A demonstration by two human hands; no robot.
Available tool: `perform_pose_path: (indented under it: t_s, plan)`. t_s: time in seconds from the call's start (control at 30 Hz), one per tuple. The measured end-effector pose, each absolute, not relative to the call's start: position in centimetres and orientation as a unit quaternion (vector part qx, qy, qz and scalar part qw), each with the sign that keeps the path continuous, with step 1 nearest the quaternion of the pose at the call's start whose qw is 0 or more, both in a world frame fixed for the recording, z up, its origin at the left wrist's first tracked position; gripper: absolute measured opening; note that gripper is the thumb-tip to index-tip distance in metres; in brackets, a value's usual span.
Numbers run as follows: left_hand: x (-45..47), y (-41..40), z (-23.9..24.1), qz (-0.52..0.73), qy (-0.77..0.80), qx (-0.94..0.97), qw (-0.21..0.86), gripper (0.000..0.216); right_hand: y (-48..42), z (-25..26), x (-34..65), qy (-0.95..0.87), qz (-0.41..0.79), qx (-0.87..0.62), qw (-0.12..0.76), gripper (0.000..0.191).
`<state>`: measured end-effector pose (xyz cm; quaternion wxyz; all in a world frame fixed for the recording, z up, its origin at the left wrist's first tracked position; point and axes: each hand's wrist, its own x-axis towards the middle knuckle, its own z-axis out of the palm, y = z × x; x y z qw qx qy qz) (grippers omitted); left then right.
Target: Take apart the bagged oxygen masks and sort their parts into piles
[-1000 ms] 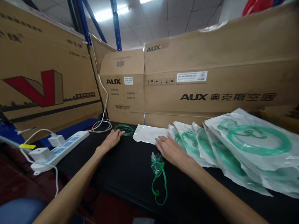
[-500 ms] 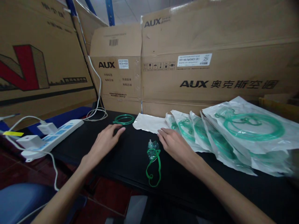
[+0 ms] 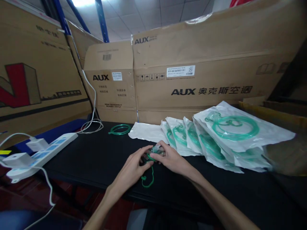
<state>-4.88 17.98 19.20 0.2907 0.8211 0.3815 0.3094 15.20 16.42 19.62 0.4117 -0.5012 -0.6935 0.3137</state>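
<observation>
Both hands are closed around a clear plastic oxygen mask [image 3: 150, 149] at the middle of the black table. My left hand [image 3: 134, 165] grips its left side between thumb and fingers. From the right, my right hand [image 3: 171, 159] holds it with the thumb across the front and fingers behind. Much of the mask is hidden by the fingers. Its green elastic strap [image 3: 150, 183] hangs below them toward the table's front edge. Beyond my left hand lies a coil of green tubing [image 3: 120, 129]. A flat white pouch [image 3: 146, 131] lies just behind the hands.
Several white-and-clear pouches with green tubing [image 3: 235, 127] overlap on the right. A white power strip [image 3: 48, 153] with plugged-in adapters and a white cable [image 3: 94, 95] are at the left. Cardboard boxes [image 3: 203, 76] wall off the back.
My hands have come together on the oxygen mask, which lay on the table between them before. The left hand moved right, away from the tubing coil. The view has tilted up and shifted right.
</observation>
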Motion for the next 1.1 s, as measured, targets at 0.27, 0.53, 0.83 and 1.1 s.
perform_pose_path:
  t_s: [0.27, 0.53, 0.83, 1.1]
  plan:
    - [-1.9, 19.7, 20.0, 0.449, 0.305, 0.731, 0.413, 0.035, 13.2, 19.9, 18.1, -0.585, 0.392, -0.494, 0.511, 0.045]
    - [-0.8, 17.0, 19.2, 0.414, 0.305, 0.803, 0.302, 0.013, 10.7, 19.6, 17.4, -0.486, 0.425, -0.486, 0.589, 0.050]
    - [-1.3, 16.3, 19.0, 0.327, 0.281, 0.873, 0.227, 0.015, 9.6, 17.6, 16.2, -0.571, 0.361, -0.512, 0.531, 0.070]
    - [-2.7, 15.2, 19.6, 0.258, 0.238, 0.881, 0.316, 0.022, 9.2, 18.1, 16.7, -0.696, 0.255, -0.496, 0.452, 0.067]
